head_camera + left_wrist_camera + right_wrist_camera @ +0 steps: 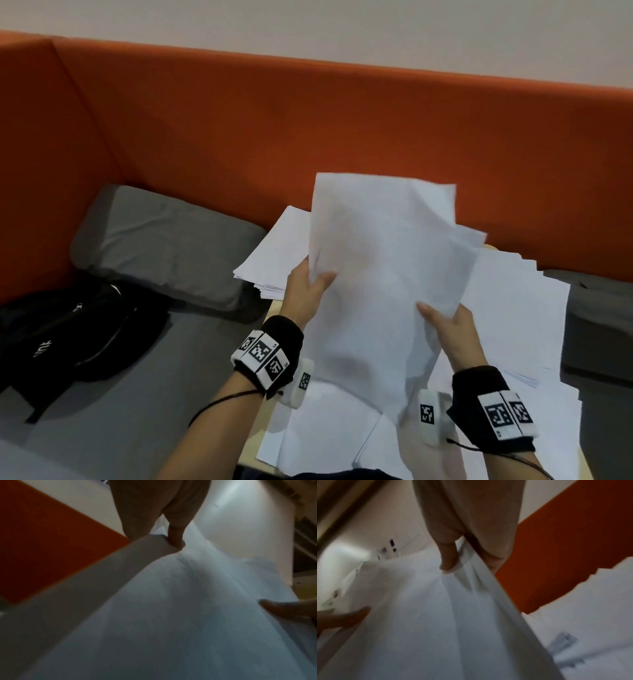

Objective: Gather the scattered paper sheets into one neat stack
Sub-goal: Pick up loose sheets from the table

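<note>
We hold a loose bundle of sheets (383, 274) up off the surface (255, 442), one hand on each side edge. Our left hand (308, 294) pinches the left edge, thumb on the face toward us and fingers behind; the left wrist view shows that thumb pressing a dent into the paper. Our right hand (452, 332) grasps the right edge the same way, lower down, thumb (448, 558) in front and fingers behind, with several sheet edges fanned at that grip. So both grips are closed on the bundle, neither released. We judge that holding it by both sides is meant to let us square the edges, since the top corners are still splayed and the sheets bow between the hands.

Below and just beyond our hands, loose sheets (513, 308) lie overlapping at odd angles across the surface, mostly on the right-hand side. Beyond the left grip a thicker pile (274, 253) rests flat with its edges roughly aligned, likely the place for the bundle. Much remains to gather.

Left of that lie a grey cushion (161, 243) and a black bag (68, 335), and farthest back stands the orange backrest (308, 137).
</note>
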`<move>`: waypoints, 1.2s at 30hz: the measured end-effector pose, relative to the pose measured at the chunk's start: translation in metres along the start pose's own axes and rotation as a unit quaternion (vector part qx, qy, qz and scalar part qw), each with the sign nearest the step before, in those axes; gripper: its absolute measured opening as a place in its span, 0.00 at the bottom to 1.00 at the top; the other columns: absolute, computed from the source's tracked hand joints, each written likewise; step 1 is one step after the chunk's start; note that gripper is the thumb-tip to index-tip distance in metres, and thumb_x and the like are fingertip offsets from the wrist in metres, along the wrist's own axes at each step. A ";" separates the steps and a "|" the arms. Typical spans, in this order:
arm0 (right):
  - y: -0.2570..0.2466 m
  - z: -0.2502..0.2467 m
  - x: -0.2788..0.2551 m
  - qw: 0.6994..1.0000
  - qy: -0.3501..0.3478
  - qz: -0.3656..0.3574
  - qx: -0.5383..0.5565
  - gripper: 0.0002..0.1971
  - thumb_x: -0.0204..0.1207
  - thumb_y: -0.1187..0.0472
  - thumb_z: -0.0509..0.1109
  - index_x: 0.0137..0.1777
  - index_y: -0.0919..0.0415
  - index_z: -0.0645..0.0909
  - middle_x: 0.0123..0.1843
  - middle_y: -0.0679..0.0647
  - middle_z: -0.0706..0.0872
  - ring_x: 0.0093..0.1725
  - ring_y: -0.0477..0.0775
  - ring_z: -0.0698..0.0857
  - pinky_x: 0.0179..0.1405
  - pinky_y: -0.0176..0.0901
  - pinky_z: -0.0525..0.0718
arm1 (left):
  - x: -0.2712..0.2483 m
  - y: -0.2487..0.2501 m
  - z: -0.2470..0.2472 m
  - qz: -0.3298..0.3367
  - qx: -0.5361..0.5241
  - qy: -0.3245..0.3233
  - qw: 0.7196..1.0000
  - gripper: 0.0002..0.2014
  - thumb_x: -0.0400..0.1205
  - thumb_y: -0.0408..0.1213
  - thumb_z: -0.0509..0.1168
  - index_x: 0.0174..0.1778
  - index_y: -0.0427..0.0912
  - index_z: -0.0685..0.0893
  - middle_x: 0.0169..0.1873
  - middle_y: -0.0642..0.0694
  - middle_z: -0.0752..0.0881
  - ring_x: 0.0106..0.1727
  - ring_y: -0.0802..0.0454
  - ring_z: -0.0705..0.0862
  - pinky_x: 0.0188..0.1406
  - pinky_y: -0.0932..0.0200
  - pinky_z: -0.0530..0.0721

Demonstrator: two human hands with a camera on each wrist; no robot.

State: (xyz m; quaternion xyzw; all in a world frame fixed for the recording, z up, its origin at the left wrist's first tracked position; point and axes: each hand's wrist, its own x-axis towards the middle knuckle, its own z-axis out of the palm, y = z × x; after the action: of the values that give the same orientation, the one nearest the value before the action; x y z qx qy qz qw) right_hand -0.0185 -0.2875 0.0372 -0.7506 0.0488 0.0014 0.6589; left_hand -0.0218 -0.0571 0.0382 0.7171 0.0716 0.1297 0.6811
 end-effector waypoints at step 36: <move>0.004 0.015 0.009 0.997 0.058 -0.006 -0.056 0.14 0.77 0.64 0.70 0.56 0.75 0.80 0.49 0.61 0.82 0.50 0.57 0.81 0.47 0.44 0.74 | -0.007 -0.026 -0.007 0.012 0.109 -0.080 0.991 0.20 0.80 0.26 0.64 0.68 0.34 0.72 0.55 0.45 0.81 0.56 0.51 0.81 0.57 0.62 0.78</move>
State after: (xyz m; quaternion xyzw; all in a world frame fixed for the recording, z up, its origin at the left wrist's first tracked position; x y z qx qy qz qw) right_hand -0.0090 -0.2741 0.0307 -0.7853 0.0824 -0.0430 0.6121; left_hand -0.0280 -0.0508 0.0118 0.7962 0.0216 0.0714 0.6004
